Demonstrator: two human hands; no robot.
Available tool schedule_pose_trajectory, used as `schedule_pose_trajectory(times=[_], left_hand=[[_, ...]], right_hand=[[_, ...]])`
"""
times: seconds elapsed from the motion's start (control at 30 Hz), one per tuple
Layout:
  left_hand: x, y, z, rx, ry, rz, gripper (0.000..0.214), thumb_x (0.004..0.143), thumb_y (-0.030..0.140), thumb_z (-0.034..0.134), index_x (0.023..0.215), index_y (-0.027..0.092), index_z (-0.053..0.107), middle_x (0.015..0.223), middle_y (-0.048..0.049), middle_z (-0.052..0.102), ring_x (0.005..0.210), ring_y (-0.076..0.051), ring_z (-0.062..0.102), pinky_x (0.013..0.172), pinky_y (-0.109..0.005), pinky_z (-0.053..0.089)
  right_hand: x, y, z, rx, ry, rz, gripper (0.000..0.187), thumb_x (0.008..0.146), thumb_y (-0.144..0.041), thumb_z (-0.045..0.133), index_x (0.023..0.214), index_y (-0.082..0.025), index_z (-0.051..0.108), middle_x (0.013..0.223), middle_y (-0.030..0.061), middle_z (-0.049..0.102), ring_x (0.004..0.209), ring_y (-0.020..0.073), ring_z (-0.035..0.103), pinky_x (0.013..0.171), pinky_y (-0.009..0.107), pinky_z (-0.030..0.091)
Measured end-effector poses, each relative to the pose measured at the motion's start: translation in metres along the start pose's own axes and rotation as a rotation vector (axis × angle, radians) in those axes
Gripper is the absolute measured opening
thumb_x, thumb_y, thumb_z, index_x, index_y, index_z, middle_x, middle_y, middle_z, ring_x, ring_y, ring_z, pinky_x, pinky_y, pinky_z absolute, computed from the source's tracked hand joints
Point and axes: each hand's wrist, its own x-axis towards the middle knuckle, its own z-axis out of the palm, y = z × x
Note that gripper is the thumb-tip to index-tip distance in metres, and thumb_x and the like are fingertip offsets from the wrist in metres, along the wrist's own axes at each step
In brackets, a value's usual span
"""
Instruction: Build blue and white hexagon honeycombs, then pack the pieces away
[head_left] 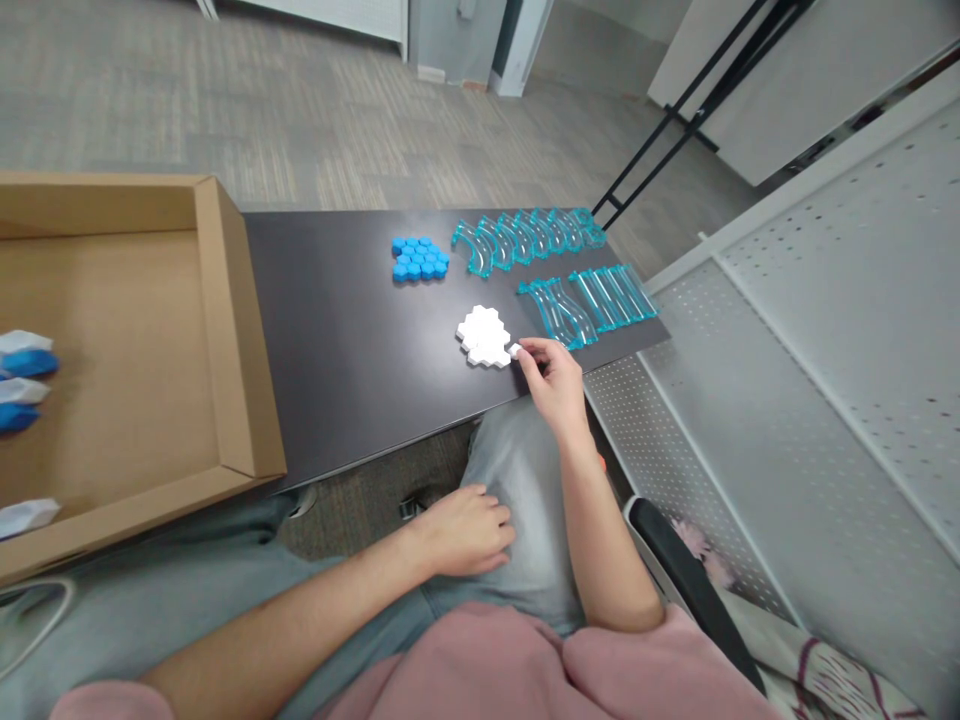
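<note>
My right hand is at the near edge of the dark table, thumb and fingertips closed on a small white hexagonal tile. That tile is at the right edge of a cluster of white hexagonal tiles laid flat; whether it touches them I cannot tell. My left hand lies palm down on my thigh, fingers loosely stretched and holding nothing. Farther back sits a group of blue hexagonal pieces. Clear teal curved track pieces form a row at the back right, with wavy and straight track pieces in front.
A cardboard box stands on the left of the table, with several blue and white pieces inside. A perforated grey panel rises at the right. Black bars stand beyond the table's far right corner.
</note>
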Motion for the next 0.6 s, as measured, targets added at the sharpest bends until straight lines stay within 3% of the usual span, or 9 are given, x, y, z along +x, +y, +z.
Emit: schedule_pose_trajectory(times=[0.33, 0.6], left_hand=[[-0.0002, 0.0012, 0.001, -0.024, -0.001, -0.008, 0.027, 0.106, 0.045, 0.076, 0.104, 0.019, 0.082, 0.102, -0.005, 0.082, 0.093, -0.024, 0.077, 0.082, -0.037, 0.041], [-0.0015, 0.0018, 0.0008, -0.015, 0.003, -0.01, 0.028, 0.106, 0.046, 0.077, 0.104, 0.019, 0.082, 0.102, -0.0041, 0.082, 0.094, -0.022, 0.077, 0.084, -0.035, 0.044]], right_hand=[[0.0063, 0.0014, 0.0039, 0.048, -0.035, 0.107, 0.037, 0.102, -0.055, 0.071, 0.116, -0.022, 0.081, 0.104, 0.0103, 0.083, 0.088, 0.0237, 0.074, 0.089, 0.041, 0.061], [0.0078, -0.0011, 0.0059, 0.053, -0.03, 0.106, 0.027, 0.101, -0.046, 0.07, 0.106, -0.022, 0.08, 0.101, 0.0099, 0.082, 0.088, 0.0236, 0.075, 0.088, 0.04, 0.06]])
